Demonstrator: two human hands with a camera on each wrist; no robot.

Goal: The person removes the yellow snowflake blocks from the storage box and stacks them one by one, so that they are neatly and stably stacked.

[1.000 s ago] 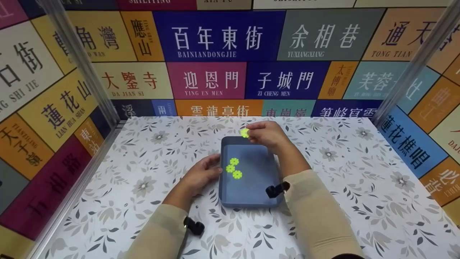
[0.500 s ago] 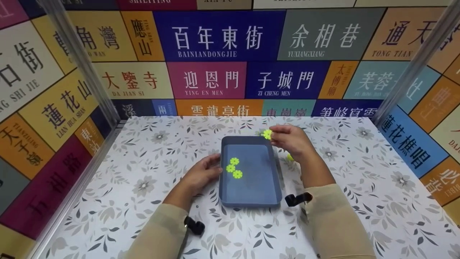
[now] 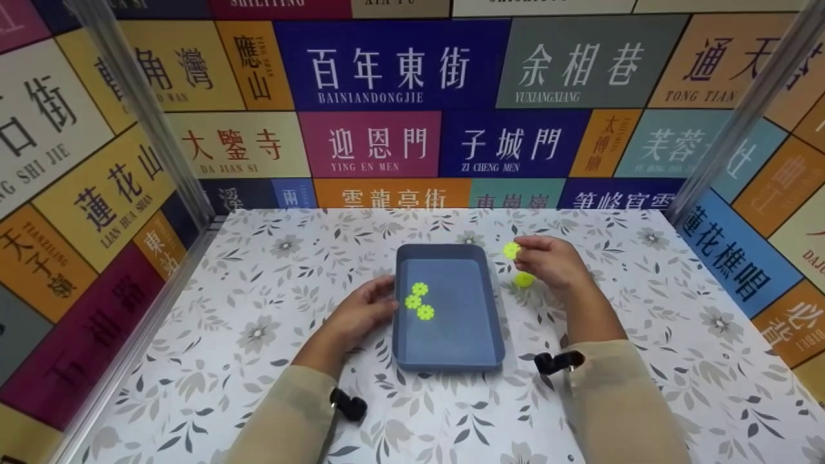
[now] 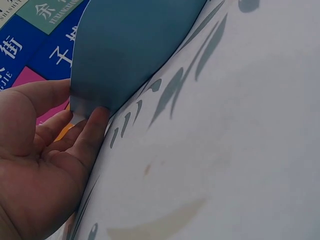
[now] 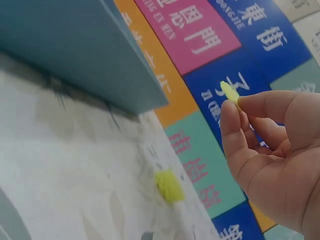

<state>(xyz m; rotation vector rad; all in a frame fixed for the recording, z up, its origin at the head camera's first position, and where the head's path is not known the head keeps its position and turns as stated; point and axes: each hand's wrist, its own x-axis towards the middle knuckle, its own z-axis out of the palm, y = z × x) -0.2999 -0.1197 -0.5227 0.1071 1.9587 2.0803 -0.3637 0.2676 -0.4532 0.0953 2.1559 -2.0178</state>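
Observation:
A blue-grey rectangular tray lies on the table with several yellow-green flower-shaped discs at its left side. My left hand touches the outside of its left wall; in the left wrist view the fingertips meet that wall. To the right of the tray, my right hand pinches another flower-shaped disc between thumb and fingertips. The right wrist view has this disc nearly edge-on. Just below it, a yellow-green stack stands on the table, partly behind the hand.
White cloth with grey leaves and flowers covers the table. Walls with coloured street-name panels rise at the back and both sides. Each sleeve has a black camera at the cuff.
From above the tray's far edge, my right hand has moved right with the disc, past the right wall. The stack has come into view beneath it. The left hand stays put.

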